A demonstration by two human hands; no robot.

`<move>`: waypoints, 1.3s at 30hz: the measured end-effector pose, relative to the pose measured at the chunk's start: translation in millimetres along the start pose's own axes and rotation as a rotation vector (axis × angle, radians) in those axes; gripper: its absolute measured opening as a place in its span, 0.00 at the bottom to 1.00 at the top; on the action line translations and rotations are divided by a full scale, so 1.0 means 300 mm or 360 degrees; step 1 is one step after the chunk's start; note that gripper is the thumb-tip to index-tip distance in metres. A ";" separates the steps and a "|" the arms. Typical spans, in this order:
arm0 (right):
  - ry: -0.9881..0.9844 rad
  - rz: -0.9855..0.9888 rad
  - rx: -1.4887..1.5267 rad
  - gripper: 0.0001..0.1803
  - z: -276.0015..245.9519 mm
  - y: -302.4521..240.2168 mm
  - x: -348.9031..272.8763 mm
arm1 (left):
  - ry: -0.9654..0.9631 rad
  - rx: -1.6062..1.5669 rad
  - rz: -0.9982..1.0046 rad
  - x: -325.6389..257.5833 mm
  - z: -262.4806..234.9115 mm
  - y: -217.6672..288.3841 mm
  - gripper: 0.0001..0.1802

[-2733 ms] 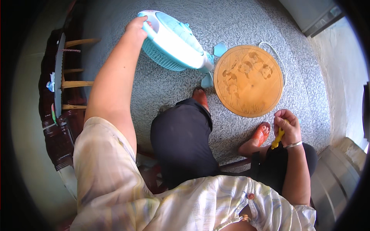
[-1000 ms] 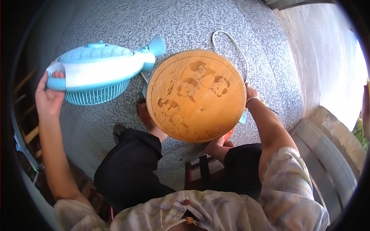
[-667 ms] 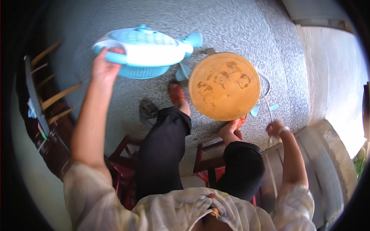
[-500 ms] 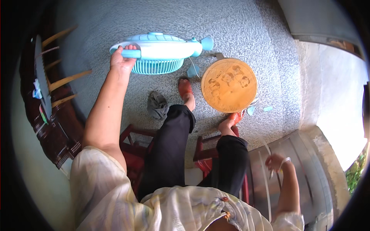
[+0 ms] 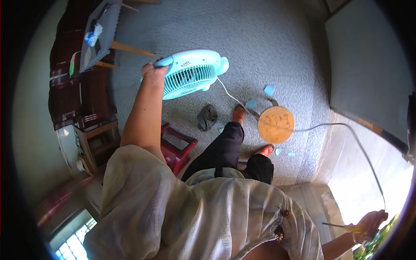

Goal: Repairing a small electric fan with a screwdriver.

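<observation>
I see the red stool [image 5: 180, 149] below the fan [image 5: 190, 73], the round wooden board [image 5: 276, 125] to its right. My left hand [image 5: 151, 71] grips the fan's handle; my right hand [image 5: 372, 221] clenches its cord [image 5: 346, 130] and a screwdriver [image 5: 342, 225].

Fan [image 5: 190, 73] pale turquoise, white cord [image 5: 329, 126]; round board [image 5: 276, 125] orange-brown; stool [image 5: 177, 147] red; floor [image 5: 260, 52] speckled grey
</observation>
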State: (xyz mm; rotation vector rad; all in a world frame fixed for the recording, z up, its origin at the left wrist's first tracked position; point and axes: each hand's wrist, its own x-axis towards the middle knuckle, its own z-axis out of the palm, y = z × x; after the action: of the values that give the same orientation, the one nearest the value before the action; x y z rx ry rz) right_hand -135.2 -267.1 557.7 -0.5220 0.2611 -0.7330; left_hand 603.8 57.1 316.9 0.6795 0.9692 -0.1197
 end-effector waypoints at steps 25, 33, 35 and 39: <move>0.0868 -0.0095 -0.1880 0.11 0.077 0.441 1.673 | -0.1092 0.0021 0.0079 -0.382 1.005 0.546 0.34; 0.0515 0.0002 -0.1904 0.12 0.265 0.597 2.536 | -0.1409 -0.0188 -0.0068 -0.248 1.448 0.527 0.43; 0.0414 0.0015 -0.1968 0.10 0.389 0.684 2.750 | -0.1579 -0.0149 -0.0059 -0.156 1.591 0.500 0.48; 0.0151 -0.0091 -0.1996 0.09 0.560 0.823 3.117 | -0.1692 -0.0216 -0.0211 0.027 1.893 0.484 0.47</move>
State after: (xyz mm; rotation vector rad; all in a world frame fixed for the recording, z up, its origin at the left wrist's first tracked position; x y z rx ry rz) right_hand 744.5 -701.2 522.6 -1.6848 0.8062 -0.5821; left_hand 1073.5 -157.0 594.8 0.3320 -0.0075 -0.4731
